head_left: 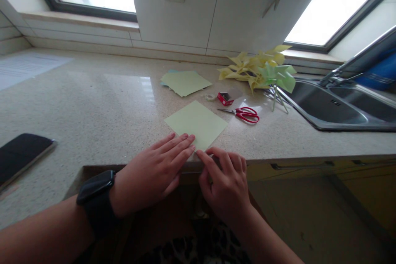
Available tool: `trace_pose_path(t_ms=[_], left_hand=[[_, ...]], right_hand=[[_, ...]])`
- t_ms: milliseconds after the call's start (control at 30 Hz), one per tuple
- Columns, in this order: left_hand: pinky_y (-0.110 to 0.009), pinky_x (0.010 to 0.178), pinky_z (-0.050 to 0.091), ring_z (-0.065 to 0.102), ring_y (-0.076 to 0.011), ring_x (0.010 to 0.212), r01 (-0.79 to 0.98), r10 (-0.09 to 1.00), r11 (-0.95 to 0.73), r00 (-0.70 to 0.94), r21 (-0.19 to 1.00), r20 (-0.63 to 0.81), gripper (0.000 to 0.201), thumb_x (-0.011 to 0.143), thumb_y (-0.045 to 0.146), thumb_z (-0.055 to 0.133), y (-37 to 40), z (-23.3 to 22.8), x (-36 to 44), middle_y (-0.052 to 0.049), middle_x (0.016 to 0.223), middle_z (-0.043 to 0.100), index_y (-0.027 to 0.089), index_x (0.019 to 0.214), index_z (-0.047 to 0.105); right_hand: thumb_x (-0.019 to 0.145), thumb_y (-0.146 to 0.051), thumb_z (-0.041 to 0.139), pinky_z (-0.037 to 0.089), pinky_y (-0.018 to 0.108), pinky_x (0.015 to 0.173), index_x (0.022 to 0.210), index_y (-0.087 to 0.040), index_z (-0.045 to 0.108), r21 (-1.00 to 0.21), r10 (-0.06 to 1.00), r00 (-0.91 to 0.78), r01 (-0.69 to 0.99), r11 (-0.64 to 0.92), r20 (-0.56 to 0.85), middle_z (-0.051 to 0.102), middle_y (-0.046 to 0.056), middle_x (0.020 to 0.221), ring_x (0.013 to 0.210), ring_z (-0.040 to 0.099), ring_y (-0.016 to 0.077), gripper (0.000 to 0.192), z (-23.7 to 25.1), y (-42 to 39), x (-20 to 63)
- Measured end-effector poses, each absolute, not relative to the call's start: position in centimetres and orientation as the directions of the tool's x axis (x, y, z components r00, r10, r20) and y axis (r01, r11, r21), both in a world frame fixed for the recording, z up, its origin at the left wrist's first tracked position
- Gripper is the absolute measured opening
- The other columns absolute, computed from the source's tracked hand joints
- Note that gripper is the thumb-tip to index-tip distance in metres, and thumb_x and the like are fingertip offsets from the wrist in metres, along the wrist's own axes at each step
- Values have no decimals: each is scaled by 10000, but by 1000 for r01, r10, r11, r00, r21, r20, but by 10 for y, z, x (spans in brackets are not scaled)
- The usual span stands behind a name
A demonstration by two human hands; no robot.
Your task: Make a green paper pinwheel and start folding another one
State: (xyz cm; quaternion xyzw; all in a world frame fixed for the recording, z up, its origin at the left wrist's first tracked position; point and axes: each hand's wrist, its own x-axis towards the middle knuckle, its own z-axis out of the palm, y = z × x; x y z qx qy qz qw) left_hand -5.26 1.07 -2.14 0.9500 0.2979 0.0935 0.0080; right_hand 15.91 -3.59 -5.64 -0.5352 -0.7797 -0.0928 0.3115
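Note:
A square sheet of pale green paper lies on the counter with one corner towards me. My left hand rests flat over its near left edge, fingers stretched out and side by side. At the near corner, the index fingertip of my right hand touches the paper. The other fingers of that hand are bent, and its thumb hangs apart, below the counter edge. Beyond the sheet are red-handled scissors, a small red box and a roll of clear tape.
A stack of coloured paper lies farther back. Yellow paper pinwheels and a green pinwheel sit beside the steel sink. At the left are a black phone and a printed sheet. The counter's front edge runs under my hands.

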Motion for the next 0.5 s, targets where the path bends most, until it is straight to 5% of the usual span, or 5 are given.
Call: trace_pose_path(t_ms=[500], left_hand=[[-451,1270,197,227,-233,1528,568,570,-821,807,63,154,658,891,181,547,11,-23,-54,-107,1638,305,123,1514,345]], right_hand=[[886,-202,607,395,464,851,1329,-263,650,-128,801,-222,929,347,556,652,76,1126,953,519,276,449,-57,-33,155]])
